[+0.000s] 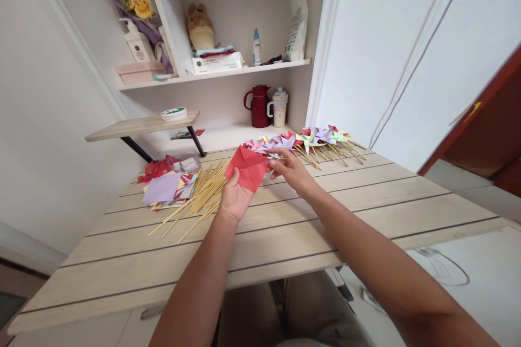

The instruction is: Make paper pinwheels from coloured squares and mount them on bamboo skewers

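Centre frame, left hand (pixel 236 199) pinches red paper (pixel 246 167) from lower left; right hand (pixel 292 170) meets its right corner, pinch indeterminable.

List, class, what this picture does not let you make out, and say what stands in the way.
All in the head view:
Most fingers of the left hand: hidden behind the red paper.
The exact number of pinwheels: they overlap one another.
The small print on the white pouch: too small and blurred.
Inside the dark red jug: hidden by its wall.
Upper right arm: cut off by the bottom edge.
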The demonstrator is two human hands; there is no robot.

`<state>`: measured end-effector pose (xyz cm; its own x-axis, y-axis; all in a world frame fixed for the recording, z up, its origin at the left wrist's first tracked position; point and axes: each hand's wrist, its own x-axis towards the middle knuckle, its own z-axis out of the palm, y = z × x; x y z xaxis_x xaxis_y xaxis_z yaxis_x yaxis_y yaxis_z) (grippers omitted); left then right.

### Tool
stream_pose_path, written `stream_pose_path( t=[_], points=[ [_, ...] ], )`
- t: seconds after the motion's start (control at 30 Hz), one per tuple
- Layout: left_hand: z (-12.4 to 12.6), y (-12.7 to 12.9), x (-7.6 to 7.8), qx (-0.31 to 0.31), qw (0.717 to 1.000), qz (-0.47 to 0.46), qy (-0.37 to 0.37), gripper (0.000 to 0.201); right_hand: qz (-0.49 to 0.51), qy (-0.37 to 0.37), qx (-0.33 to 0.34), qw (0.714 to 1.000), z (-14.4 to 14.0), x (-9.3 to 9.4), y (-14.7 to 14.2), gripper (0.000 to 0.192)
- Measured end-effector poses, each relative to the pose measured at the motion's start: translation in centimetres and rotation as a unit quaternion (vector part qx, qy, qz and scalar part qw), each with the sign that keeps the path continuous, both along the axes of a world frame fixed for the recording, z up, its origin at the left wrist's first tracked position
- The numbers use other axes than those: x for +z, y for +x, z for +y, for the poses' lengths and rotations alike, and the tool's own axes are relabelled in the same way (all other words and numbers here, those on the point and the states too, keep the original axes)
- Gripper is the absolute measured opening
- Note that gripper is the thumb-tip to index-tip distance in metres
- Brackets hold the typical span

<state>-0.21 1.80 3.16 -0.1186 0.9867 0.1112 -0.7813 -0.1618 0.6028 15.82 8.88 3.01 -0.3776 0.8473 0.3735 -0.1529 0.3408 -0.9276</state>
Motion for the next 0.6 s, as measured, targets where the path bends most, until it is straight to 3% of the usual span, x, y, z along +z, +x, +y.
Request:
stream_pose_path(
  t=[0.2,0.33,0.47,0.6],
  points=[
    [-0.1,0.0,0.2,0.013,0.999,-0.049,-0.001,0.042,0.011,0.026,0.037,0.999,-0.7,0.1,-0.4,0.060],
    [-0.2,0.0,0.3,0.028,0.998,-0.060,-0.023,0.042,0.014,0.054,0.027,0.998,-0.8,0.0,-0.6,0.067],
    [-0.1,0.1,0.3,0.030,0.998,-0.057,-0.019,0.040,-0.031,0.128,-0.013,0.991,-0.8,-0.3,-0.9,0.052],
    [-0.2,0.3,0.2,0.033,0.998,-0.048,-0.016,0.039,-0.110,0.241,-0.088,0.960,-1.4,-0.4,-1.4,0.032]
  ],
)
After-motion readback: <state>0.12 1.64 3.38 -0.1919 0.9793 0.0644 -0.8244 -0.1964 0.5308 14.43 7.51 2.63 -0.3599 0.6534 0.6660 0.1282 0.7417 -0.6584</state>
